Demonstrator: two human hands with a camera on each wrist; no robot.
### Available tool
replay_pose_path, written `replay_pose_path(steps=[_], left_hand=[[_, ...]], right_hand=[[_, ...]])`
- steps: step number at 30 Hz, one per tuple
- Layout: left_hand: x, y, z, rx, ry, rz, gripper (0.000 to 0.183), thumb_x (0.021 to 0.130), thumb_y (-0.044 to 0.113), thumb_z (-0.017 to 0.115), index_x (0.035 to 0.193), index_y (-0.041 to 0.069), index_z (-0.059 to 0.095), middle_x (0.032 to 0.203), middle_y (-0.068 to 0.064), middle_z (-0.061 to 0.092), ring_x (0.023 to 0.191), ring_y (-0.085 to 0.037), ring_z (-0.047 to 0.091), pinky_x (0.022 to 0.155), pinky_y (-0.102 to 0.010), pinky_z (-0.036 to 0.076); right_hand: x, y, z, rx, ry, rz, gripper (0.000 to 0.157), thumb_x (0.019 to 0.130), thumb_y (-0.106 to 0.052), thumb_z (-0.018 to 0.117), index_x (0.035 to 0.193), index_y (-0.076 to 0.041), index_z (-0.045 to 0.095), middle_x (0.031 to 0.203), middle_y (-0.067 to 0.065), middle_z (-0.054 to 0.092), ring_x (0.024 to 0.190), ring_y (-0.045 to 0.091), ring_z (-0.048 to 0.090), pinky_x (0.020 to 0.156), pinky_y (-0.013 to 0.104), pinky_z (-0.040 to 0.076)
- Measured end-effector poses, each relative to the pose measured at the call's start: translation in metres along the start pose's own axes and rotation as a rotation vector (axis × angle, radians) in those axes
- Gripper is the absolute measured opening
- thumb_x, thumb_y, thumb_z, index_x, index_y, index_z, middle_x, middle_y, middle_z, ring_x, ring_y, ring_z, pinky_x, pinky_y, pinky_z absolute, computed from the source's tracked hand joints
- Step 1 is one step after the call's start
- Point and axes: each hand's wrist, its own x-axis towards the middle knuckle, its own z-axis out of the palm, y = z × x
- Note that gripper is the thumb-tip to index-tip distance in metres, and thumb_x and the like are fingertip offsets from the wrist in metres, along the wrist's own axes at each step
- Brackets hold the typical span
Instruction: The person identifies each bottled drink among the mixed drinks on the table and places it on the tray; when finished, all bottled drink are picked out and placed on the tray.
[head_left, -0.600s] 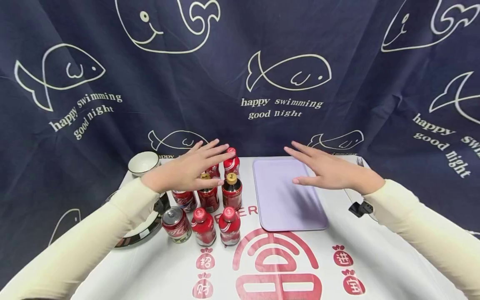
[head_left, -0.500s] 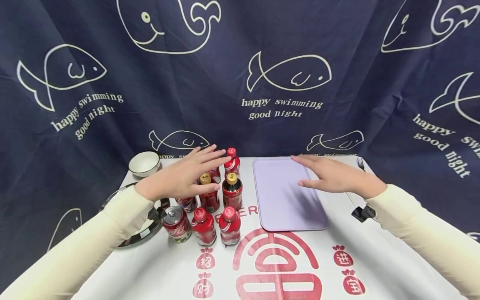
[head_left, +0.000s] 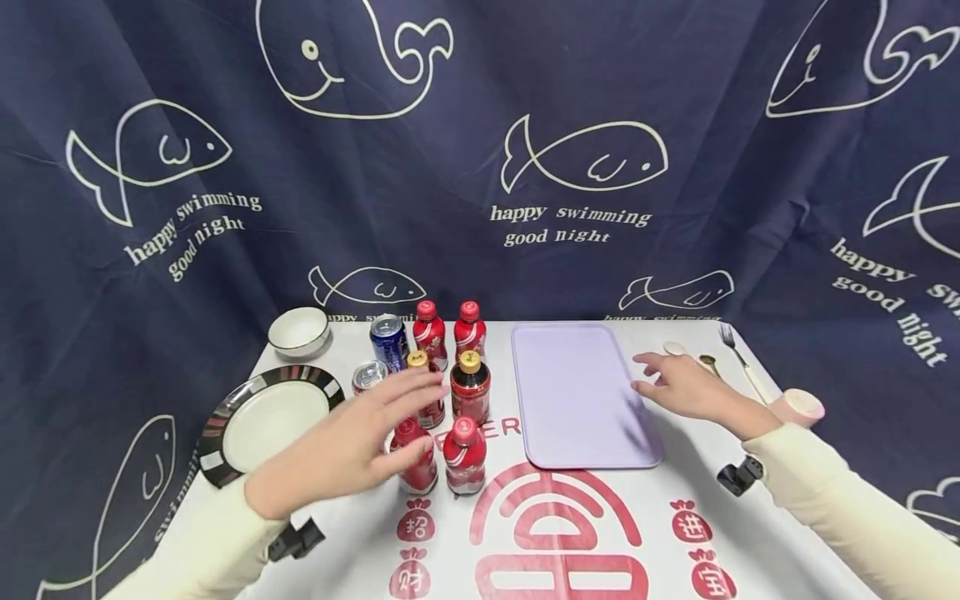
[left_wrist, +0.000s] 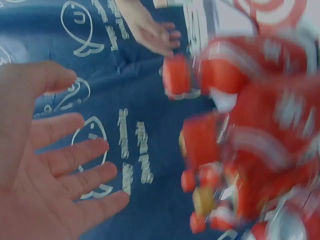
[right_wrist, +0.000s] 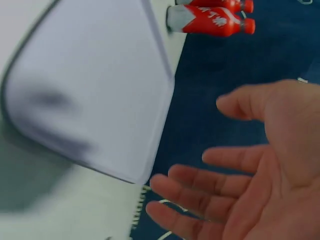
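Note:
In the head view my left hand point(head_left: 348, 442) hovers over the front left of a group of drinks, fingers extended and holding nothing. Just beyond its fingers stand two red-capped bottles point(head_left: 465, 467). Behind those come two gold-capped dark bottles point(head_left: 471, 400) and two more red-capped bottles point(head_left: 431, 335). A blue can point(head_left: 388, 340) and a silver-topped can point(head_left: 369, 375) stand to their left. My right hand point(head_left: 686, 387) hovers by the right edge of a lilac tray point(head_left: 573, 392), fingers loosely bent. Its palm point(right_wrist: 270, 200) holds nothing in the right wrist view. The left wrist view is blurred around the bottles.
A dark-rimmed plate point(head_left: 273, 421) and a white bowl point(head_left: 298, 331) lie on the left. Past my right hand are a fork point(head_left: 742, 358), a spoon point(head_left: 708, 363) and a pink cup point(head_left: 798, 407). A navy curtain point(head_left: 420, 192) hangs behind the table.
Both hands have come down and nearer to me, the left one lower over the front drinks and the right one further right. The blue can, pink cup and more of the plate are now uncovered.

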Motion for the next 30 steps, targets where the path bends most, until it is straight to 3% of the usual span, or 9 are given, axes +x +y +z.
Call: replay_pose_path(steps=[6, 11, 13, 16, 20, 24, 30], left_hand=[[-0.011, 0.030, 0.047, -0.070, 0.168, -0.026, 0.054, 0.084, 0.033, 0.062, 0.134, 0.016, 0.046, 0.142, -0.003, 0.038, 0.132, -0.023, 0.033, 0.103, -0.043, 0.033], [-0.009, 0.040, 0.073, -0.026, 0.265, -0.168, 0.052, 0.081, 0.030, 0.064, 0.128, 0.012, 0.050, 0.140, -0.005, 0.039, 0.131, -0.023, 0.034, 0.101, -0.045, 0.035], [-0.007, 0.041, 0.078, -0.009, 0.276, -0.225, 0.052, 0.080, 0.029, 0.065, 0.126, 0.011, 0.052, 0.139, -0.006, 0.040, 0.130, -0.023, 0.035, 0.101, -0.045, 0.036], [-0.004, 0.042, 0.083, -0.027, 0.266, -0.259, 0.050, 0.079, 0.027, 0.066, 0.124, 0.010, 0.053, 0.140, -0.007, 0.039, 0.131, -0.024, 0.033, 0.102, -0.045, 0.034], [-0.003, 0.041, 0.092, -0.068, 0.272, -0.235, 0.050, 0.077, 0.021, 0.067, 0.123, 0.011, 0.052, 0.142, -0.009, 0.035, 0.132, -0.028, 0.030, 0.103, -0.046, 0.033], [-0.002, 0.039, 0.101, -0.057, 0.290, -0.241, 0.052, 0.075, 0.019, 0.068, 0.124, 0.010, 0.051, 0.139, -0.009, 0.040, 0.127, -0.024, 0.039, 0.097, -0.041, 0.041], [0.001, 0.037, 0.111, -0.098, 0.312, -0.293, 0.057, 0.077, 0.020, 0.067, 0.129, 0.009, 0.046, 0.134, -0.008, 0.045, 0.122, -0.017, 0.045, 0.096, -0.035, 0.042]], right_hand=[[-0.012, 0.011, 0.021, -0.058, 0.020, 0.165, 0.043, 0.081, -0.024, 0.061, 0.115, 0.003, 0.057, 0.085, 0.014, 0.066, 0.072, 0.027, 0.062, 0.060, 0.042, 0.048], [-0.011, 0.018, 0.041, -0.005, 0.005, 0.229, 0.040, 0.082, -0.023, 0.059, 0.110, 0.007, 0.058, 0.078, 0.012, 0.066, 0.070, 0.027, 0.062, 0.059, 0.042, 0.048], [-0.011, 0.022, 0.051, 0.022, 0.002, 0.263, 0.039, 0.083, -0.023, 0.058, 0.107, 0.008, 0.059, 0.077, 0.013, 0.066, 0.071, 0.028, 0.062, 0.059, 0.042, 0.048], [-0.015, 0.030, 0.066, 0.090, -0.001, 0.330, 0.037, 0.086, -0.023, 0.057, 0.106, 0.008, 0.060, 0.080, 0.016, 0.066, 0.071, 0.028, 0.063, 0.060, 0.041, 0.049], [-0.016, 0.040, 0.081, 0.322, -0.011, 0.446, 0.035, 0.088, -0.018, 0.053, 0.110, 0.010, 0.056, 0.081, 0.016, 0.065, 0.064, 0.021, 0.063, 0.055, 0.034, 0.052], [-0.011, 0.045, 0.085, 0.519, -0.034, 0.549, 0.034, 0.089, -0.013, 0.049, 0.114, 0.011, 0.052, 0.081, 0.016, 0.064, 0.063, 0.018, 0.063, 0.053, 0.034, 0.054], [-0.008, 0.051, 0.087, 0.573, -0.056, 0.636, 0.032, 0.089, -0.011, 0.050, 0.114, 0.009, 0.053, 0.084, 0.016, 0.063, 0.062, 0.016, 0.062, 0.055, 0.035, 0.054]])
